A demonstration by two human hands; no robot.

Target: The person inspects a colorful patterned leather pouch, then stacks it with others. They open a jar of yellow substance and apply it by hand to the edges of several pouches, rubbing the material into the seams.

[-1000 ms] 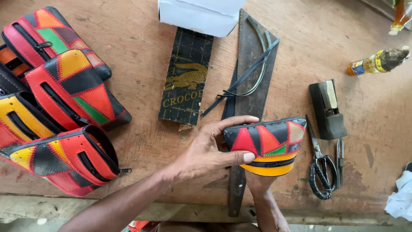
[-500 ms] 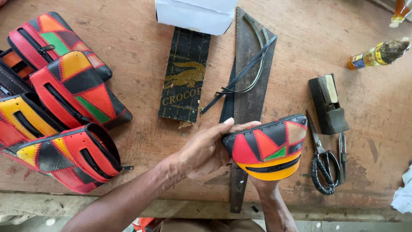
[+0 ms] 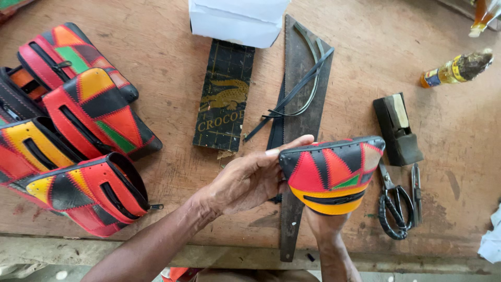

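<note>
A patchwork pouch (image 3: 330, 175) is held above the counter (image 3: 156, 62) near the scissors (image 3: 395, 206), gripped at its end by the left hand (image 3: 250, 180) and underneath by the mostly hidden right hand (image 3: 324, 225); judged light, pliable, best grasped by its edges.
</note>
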